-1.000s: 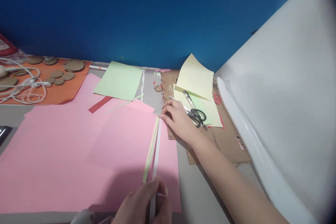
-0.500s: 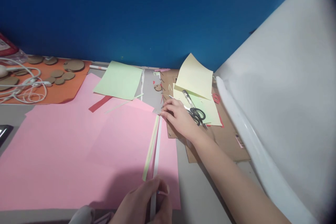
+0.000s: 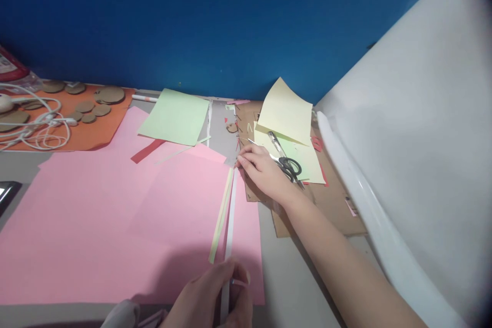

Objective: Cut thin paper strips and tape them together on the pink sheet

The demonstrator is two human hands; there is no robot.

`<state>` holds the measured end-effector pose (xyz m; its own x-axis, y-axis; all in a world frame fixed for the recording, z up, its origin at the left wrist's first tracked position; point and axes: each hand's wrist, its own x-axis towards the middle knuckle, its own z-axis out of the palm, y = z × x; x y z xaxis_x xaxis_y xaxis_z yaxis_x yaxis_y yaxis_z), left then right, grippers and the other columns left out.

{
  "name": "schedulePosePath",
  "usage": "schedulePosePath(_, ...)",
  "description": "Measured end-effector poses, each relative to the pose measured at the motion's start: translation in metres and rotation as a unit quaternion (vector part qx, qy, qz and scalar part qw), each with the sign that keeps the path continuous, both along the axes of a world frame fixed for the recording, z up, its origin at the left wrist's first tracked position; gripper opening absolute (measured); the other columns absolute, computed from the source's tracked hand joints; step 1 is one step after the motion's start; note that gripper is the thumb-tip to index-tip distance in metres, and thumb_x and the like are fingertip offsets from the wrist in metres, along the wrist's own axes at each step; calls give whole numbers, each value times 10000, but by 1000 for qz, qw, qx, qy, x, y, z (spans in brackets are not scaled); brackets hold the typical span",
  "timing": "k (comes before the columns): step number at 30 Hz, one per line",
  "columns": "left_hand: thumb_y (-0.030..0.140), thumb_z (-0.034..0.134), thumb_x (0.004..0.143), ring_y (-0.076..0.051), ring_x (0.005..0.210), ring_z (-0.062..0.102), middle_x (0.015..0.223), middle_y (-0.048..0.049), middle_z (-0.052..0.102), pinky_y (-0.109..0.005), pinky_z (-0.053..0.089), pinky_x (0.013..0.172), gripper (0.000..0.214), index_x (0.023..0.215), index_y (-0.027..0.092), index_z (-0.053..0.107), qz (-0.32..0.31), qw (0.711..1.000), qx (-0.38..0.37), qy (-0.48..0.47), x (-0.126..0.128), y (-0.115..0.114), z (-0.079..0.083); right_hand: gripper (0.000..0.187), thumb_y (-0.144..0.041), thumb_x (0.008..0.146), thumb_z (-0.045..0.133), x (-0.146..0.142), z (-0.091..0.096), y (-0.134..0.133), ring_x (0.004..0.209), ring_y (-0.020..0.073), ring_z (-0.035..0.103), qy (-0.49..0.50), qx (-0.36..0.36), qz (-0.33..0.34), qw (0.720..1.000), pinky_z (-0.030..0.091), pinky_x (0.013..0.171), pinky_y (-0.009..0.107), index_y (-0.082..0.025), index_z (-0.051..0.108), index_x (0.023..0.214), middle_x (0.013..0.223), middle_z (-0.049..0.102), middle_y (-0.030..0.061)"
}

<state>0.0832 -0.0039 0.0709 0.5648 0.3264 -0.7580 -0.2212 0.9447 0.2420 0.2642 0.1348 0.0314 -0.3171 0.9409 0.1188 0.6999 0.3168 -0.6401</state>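
Observation:
A long narrow white paper strip (image 3: 231, 215) runs toward me over the large pink paper (image 3: 96, 215). At the bottom my left hand (image 3: 211, 292) is closed around its near end; a small thin object by the fingertips is too unclear to name. My right hand (image 3: 261, 166) pinches at the far end of the white strip, fingertips together. Beside the white strip, to its left, lie pale yellow and green paper strips (image 3: 220, 220), their far ends close to the right fingertips. Just beyond my right hand are black-handled scissors (image 3: 292, 165) and a clear-bodied cutter (image 3: 275, 142).
Curled yellow paper (image 3: 286, 113) rises on cardboard (image 3: 330, 210) at the right. Light green paper (image 3: 175, 118) and a red strip (image 3: 148, 150) lie at the back. Cardboard discs (image 3: 109, 95) and a white cable (image 3: 48, 125) rest on orange paper (image 3: 100, 133). A blue wall (image 3: 215, 25) stands behind.
Both hands keep their grip on the white strip almost unmoved. The whole view has shifted very slightly.

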Motion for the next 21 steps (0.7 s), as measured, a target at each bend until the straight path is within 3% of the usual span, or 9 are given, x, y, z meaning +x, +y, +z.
schedulePosePath(13, 411, 566, 814, -66, 388, 224, 408, 79, 298, -190, 216, 407, 301, 624, 194, 480, -27, 999, -19, -36, 0, 1, 4, 151, -255, 861, 548, 1, 2, 0, 1017, 212, 508, -8, -6, 6, 1000, 397, 918, 381, -213, 631, 743, 1024, 567, 40)
schedulePosePath(21, 396, 579, 799, -66, 425, 298, 458, 48, 415, -157, 252, 429, 278, 638, 176, 526, -4, 1000, -17, 8, 0, -3, -1, 112, -238, 847, 576, 0, 2, 0, 1017, 214, 500, -18, -10, 15, 1000, 385, 916, 382, -210, 605, 742, 1030, 554, 39)
